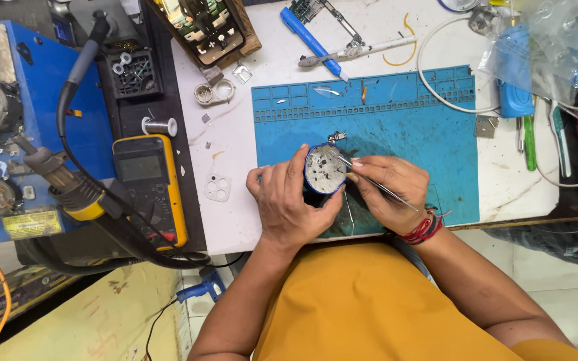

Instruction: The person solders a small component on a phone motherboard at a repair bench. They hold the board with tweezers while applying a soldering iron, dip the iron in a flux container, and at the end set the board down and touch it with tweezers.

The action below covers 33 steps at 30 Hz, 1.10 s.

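My left hand (pixel 287 200) grips a small round blue tin (pixel 324 170) of grey paste, held just above the blue silicone work mat (pixel 409 120). My right hand (pixel 389 190) holds thin metal tweezers (pixel 376 182), whose tips reach into the tin from the right. A small metal part (pixel 336 137) lies on the mat just beyond the tin. A red thread band is tied round my right wrist.
A yellow multimeter (pixel 147 187) and a hot-air handle (pixel 61 184) with its black hose lie to the left. A white camera frame (pixel 217 188) rests on the white bench. Beyond the mat lie a blue pen (pixel 309 40), a brush and a circuit board. Tools and cables crowd the right side.
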Motion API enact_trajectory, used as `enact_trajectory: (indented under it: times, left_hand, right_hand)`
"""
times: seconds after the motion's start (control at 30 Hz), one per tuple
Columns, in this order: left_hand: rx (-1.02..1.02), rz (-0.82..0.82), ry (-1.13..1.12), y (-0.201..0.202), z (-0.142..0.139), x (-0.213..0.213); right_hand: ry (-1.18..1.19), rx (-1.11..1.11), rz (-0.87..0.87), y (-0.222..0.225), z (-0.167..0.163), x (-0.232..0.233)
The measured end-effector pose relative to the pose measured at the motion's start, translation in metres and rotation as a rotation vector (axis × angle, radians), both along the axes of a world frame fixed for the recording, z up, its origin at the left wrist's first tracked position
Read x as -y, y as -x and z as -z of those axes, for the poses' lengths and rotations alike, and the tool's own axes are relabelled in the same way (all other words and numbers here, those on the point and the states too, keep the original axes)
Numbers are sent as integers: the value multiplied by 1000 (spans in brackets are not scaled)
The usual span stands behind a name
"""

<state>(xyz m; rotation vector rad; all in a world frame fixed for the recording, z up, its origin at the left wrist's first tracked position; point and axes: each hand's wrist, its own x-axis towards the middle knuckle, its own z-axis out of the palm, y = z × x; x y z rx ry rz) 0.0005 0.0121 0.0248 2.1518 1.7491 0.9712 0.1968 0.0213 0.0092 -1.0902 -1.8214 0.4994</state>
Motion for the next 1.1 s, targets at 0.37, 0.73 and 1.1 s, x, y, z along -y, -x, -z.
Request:
enact_trajectory:
  times: [0.37,0.73,1.1]
  left_hand:
    - [5,22,-16,1,2,0]
    - [7,-23,18,8,2,-3]
    - [-311,-380,22,83,11,-47]
  right_hand:
    - [15,-89,-29,-4,3,2]
    - [154,-366,41,-7,16,5]
    - [149,-432,113,-8,28,3]
